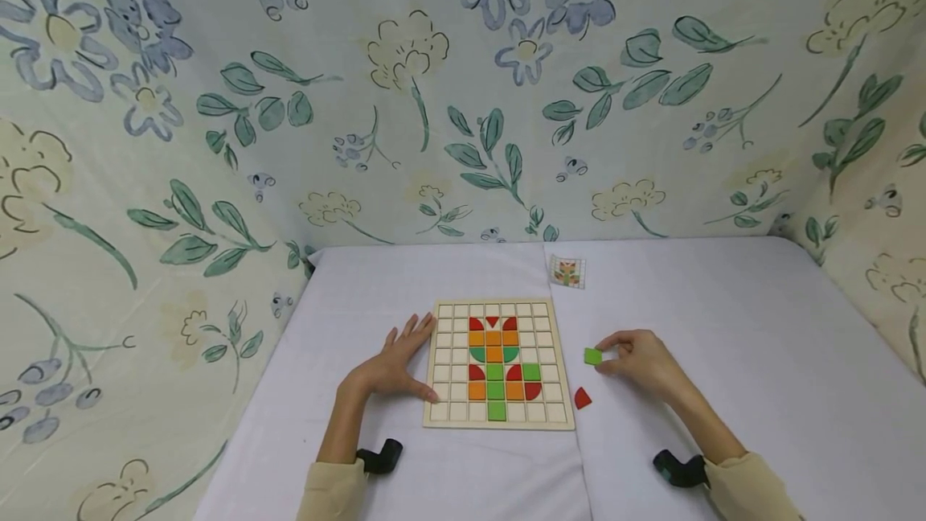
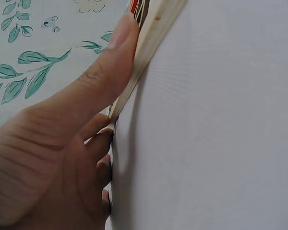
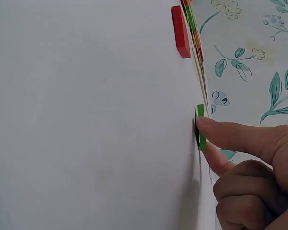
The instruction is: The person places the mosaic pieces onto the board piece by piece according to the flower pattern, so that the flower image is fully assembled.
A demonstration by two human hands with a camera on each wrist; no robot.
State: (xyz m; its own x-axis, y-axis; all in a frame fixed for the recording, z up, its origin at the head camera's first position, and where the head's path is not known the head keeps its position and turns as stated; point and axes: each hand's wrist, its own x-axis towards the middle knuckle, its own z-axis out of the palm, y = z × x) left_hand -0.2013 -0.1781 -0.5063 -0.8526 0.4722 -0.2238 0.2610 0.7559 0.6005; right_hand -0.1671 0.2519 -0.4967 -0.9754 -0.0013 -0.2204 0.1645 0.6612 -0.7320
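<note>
A wooden grid board (image 1: 450, 416) lies on the table, with red, orange and green tiles set in its squares in a flower-like pattern. My left hand (image 1: 394, 364) spreads along the board's left edge, fingertips at the upper side and thumb on the lower corner area. In the left wrist view the thumb (image 2: 93, 79) rests against the wooden edge. Right of the board, my right hand (image 1: 640, 362) pinches a green square tile (image 1: 592, 356) between thumb and finger. The right wrist view shows this green tile (image 3: 201, 128) edge-on, close over the cloth. A red quarter-round tile (image 1: 582, 398) lies nearer me.
A small pattern card (image 1: 567, 272) lies behind the board to the right. White cloth (image 1: 506, 477) covers the table, and a floral curtain (image 1: 434, 167) hangs around its back and sides. Black wrist mounts (image 1: 680, 469) sit at both sleeves.
</note>
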